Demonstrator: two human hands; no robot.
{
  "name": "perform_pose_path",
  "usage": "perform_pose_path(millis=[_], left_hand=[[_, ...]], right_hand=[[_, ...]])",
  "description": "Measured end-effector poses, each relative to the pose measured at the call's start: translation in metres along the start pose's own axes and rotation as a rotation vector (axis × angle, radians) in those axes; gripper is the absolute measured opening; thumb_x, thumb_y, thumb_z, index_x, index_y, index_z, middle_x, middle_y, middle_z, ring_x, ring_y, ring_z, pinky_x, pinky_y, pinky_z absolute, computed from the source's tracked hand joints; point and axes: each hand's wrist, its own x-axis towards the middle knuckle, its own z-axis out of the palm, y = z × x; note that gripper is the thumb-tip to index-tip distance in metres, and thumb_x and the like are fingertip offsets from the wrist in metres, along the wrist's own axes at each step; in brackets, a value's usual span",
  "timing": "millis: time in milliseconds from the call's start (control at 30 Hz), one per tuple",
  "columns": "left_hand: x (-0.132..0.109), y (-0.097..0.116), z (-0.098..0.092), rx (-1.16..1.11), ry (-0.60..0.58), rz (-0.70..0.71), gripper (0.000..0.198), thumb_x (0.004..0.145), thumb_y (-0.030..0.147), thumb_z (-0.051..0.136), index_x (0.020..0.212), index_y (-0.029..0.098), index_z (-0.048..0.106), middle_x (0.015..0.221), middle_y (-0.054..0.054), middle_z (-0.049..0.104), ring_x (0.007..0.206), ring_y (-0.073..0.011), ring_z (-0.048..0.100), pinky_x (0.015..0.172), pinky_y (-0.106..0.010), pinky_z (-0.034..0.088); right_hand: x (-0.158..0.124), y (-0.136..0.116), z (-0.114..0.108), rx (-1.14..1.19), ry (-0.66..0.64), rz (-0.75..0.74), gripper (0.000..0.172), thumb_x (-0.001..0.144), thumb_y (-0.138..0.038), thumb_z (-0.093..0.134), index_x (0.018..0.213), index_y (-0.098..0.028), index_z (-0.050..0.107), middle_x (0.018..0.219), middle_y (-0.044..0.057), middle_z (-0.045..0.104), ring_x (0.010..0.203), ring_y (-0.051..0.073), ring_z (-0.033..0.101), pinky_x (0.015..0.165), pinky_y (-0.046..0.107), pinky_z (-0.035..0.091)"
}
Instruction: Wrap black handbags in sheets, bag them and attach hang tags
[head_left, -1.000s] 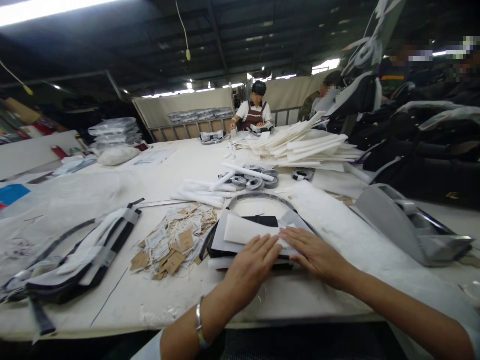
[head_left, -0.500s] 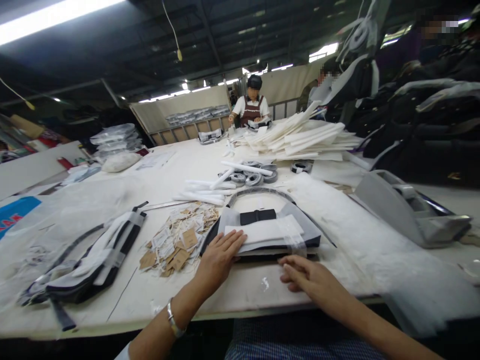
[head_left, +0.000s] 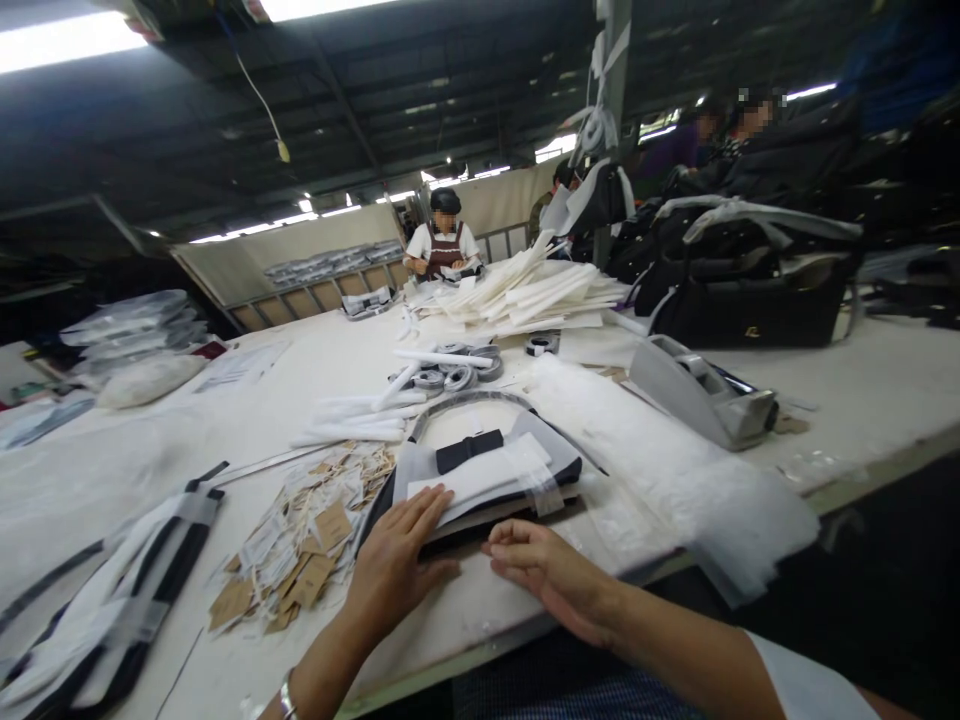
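Observation:
A flat black bag wrapped in white paper (head_left: 491,470) lies on the table in front of me, its grey strap (head_left: 465,400) arching behind it. My left hand (head_left: 397,565) rests flat on the bag's near left corner, fingers stretched out. My right hand (head_left: 544,570) sits just in front of the bag's near edge, fingers curled together, touching the table; nothing shows in them. A strip of clear tape (head_left: 536,480) crosses the paper wrap.
Brown paper tags (head_left: 300,545) lie heaped to the left, another wrapped bag (head_left: 112,610) further left. A grey tape dispenser (head_left: 701,395) stands at right, white foam sheet (head_left: 675,470) beside it. Tape rolls (head_left: 450,375) and stacked white sheets (head_left: 525,290) lie behind. Other people work at the far end.
My right hand has come off the bag's top and drawn back to its near edge, fingers curling. My left hand slid to the left corner. The view has swung to the right.

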Motion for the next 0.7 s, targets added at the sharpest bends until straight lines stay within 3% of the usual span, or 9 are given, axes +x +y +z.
perform_pose_path(millis=[100,233,333,400,500,600,700], left_hand=[[-0.003,0.001,0.007,0.024,0.078,-0.078,0.08,0.081,0.035,0.075,0.15,0.024,0.035,0.143,-0.011,0.056,0.126,-0.0318,0.057,0.103,-0.043,0.05],[-0.006,0.005,0.02,0.071,0.218,-0.233,0.075,0.084,0.024,0.066,0.151,0.024,0.031,0.138,-0.012,0.059,0.119,-0.0306,0.062,0.096,-0.04,0.054],[-0.006,0.009,0.025,0.061,0.24,-0.275,0.075,0.085,0.017,0.059,0.152,0.026,0.028,0.14,-0.01,0.058,0.117,-0.0292,0.064,0.092,-0.038,0.056],[-0.005,0.011,0.026,0.04,0.231,-0.297,0.074,0.085,0.016,0.058,0.152,0.027,0.029,0.142,-0.009,0.057,0.117,-0.0293,0.064,0.091,-0.039,0.057],[-0.002,0.013,0.025,-0.001,0.241,-0.374,0.071,0.086,0.017,0.059,0.15,0.027,0.033,0.141,-0.009,0.058,0.118,-0.0301,0.064,0.09,-0.04,0.057],[0.0,0.014,0.023,-0.048,0.282,-0.429,0.071,0.085,0.018,0.06,0.15,0.028,0.034,0.14,-0.008,0.059,0.12,-0.0302,0.063,0.092,-0.041,0.057],[0.001,0.014,0.023,-0.075,0.298,-0.428,0.071,0.085,0.018,0.061,0.15,0.03,0.033,0.141,-0.007,0.058,0.123,-0.0298,0.061,0.095,-0.043,0.055]], right_hand=[[-0.001,0.006,0.011,-0.066,0.015,-0.122,0.025,0.065,-0.031,0.081,0.078,-0.021,0.063,0.094,0.003,0.069,0.123,0.027,0.055,0.112,0.045,0.035],[-0.002,-0.005,0.006,-0.32,-0.066,-0.297,0.021,0.076,-0.034,0.075,0.091,-0.022,0.066,0.123,0.006,0.068,0.126,0.026,0.057,0.113,0.046,0.037],[-0.005,-0.023,-0.025,-0.856,-0.027,-0.547,0.025,0.089,-0.03,0.061,0.113,-0.024,0.068,0.126,0.008,0.068,0.121,0.025,0.061,0.11,0.047,0.043],[-0.008,-0.034,-0.058,-1.253,0.09,-0.741,0.029,0.094,-0.025,0.053,0.12,-0.023,0.067,0.13,0.01,0.066,0.128,0.027,0.056,0.113,0.051,0.039],[-0.012,-0.043,-0.109,-1.68,0.331,-0.802,0.037,0.09,-0.024,0.061,0.126,-0.015,0.065,0.143,0.017,0.054,0.139,0.038,0.042,0.114,0.064,0.031],[-0.011,-0.048,-0.141,-1.871,0.382,-0.758,0.03,0.088,-0.023,0.066,0.116,-0.017,0.07,0.137,0.015,0.06,0.135,0.04,0.046,0.109,0.066,0.035],[-0.004,-0.058,-0.141,-1.884,0.311,-0.794,0.02,0.091,-0.016,0.059,0.1,-0.026,0.075,0.123,0.005,0.071,0.13,0.034,0.054,0.11,0.064,0.034]])
